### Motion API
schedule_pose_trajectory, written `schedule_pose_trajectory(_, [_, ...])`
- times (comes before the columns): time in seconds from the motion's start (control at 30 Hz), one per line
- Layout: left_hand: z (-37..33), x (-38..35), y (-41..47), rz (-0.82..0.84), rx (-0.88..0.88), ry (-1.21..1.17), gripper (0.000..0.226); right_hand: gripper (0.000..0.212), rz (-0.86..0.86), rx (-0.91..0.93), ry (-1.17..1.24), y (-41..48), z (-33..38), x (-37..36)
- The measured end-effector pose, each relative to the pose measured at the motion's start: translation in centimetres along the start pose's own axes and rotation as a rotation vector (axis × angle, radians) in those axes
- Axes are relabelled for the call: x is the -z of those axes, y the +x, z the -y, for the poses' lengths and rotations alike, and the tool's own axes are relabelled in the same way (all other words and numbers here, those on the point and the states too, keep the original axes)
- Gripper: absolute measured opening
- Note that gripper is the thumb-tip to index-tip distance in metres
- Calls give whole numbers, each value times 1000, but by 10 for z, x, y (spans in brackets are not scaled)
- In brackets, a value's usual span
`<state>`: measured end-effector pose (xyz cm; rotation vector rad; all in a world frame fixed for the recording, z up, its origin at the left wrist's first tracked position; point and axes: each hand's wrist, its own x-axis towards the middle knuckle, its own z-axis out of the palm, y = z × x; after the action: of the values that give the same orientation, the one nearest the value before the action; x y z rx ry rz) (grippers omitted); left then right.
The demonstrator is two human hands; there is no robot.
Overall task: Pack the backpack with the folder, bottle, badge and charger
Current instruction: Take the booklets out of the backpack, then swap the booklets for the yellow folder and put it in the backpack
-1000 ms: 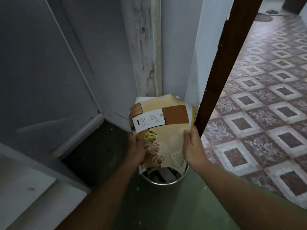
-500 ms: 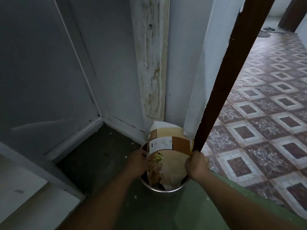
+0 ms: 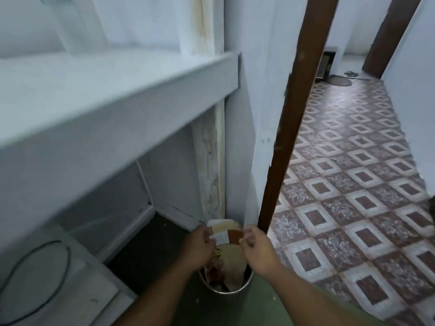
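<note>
No backpack, folder, bottle, badge or charger shows in the head view. A tan and brown paper bag (image 3: 229, 255) stands upright in a round metal bin (image 3: 226, 291) on the floor, in the corner by the wall. My left hand (image 3: 199, 247) hovers at the bag's upper left edge with its fingers loosely curled. At the upper right edge my right hand (image 3: 255, 249) is curled the same way. Neither hand plainly grips the bag.
A thick white slab shelf (image 3: 117, 90) juts out at upper left above the bin. A brown door frame (image 3: 287, 137) rises just right of the bin, with a patterned tile floor (image 3: 353, 184) beyond. A white box with a black cable (image 3: 47, 267) sits at lower left.
Both hands pushed the bag down into the bin, then rose from its sides to its top edges. The view has lifted and pulled back, showing the shelf.
</note>
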<state>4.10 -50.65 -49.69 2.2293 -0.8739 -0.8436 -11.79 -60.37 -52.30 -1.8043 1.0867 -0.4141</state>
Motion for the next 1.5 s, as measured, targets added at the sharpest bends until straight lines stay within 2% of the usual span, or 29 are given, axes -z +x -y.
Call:
schedule_pose_trajectory(0.17, [-85,73,-90,17,-3,-62,15,22,5,-44,20,-64,119,68])
schedule_pose_trajectory(0.23, [-112,103,-125,-50,-11,-122,14,24,11,-30,16,-87,160,94])
schedule_pose_trajectory(0.37, [-162,153,-185,-195,-44,-226,9,18,24,27,10,-124,218,141])
schedule_pose_trajectory(0.53, [-203,192,-239,-199,-161,-170,14,19,7,121,20,-160,284,186])
schedule_pose_trajectory(0.87, [-245,220,-262,-214,-265,-141,21,20,-40,179,83,-182,316,220])
schedule_pose_trajectory(1.07, [-286,193,-257,-183,-331,-140,17,20,-105,179,86,-183,307,260])
schedule_pose_trajectory(1.23, [-358,141,-253,-34,-426,-188,15,14,-258,107,91,-201,284,322])
schedule_pose_trajectory(1.33, [-410,102,-252,127,-539,-208,11,12,-424,33,104,-224,267,368])
schedule_pose_trajectory(1.43, [-459,52,-257,362,-677,-207,8,13,-684,-38,97,-265,249,410])
schedule_pose_trajectory(1.5, [-483,23,-268,462,-768,-196,9,13,-807,-79,78,-295,243,424])
